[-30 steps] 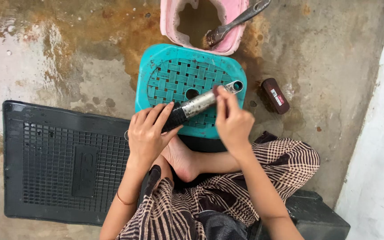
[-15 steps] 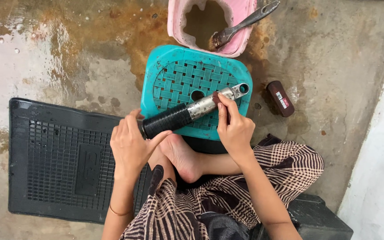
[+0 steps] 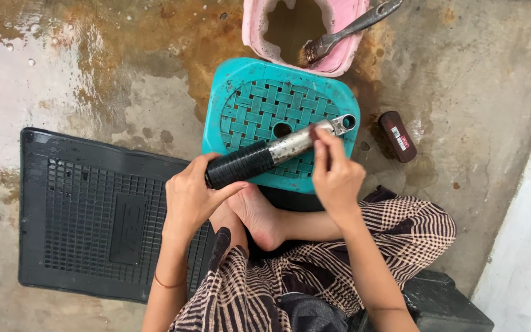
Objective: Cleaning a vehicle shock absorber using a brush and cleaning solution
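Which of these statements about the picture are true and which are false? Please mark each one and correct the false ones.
1. The left hand holds the black grip end of the metal tool. True.
2. The tool lies across a teal plastic stool. True.
3. The brush rests in a blue bucket. False: it rests in a pink container.
4. The right hand is on the black floor mat. False: its fingers touch the tool's metal shaft.
5. A small dark brown object lies on the concrete, right of the stool. True.
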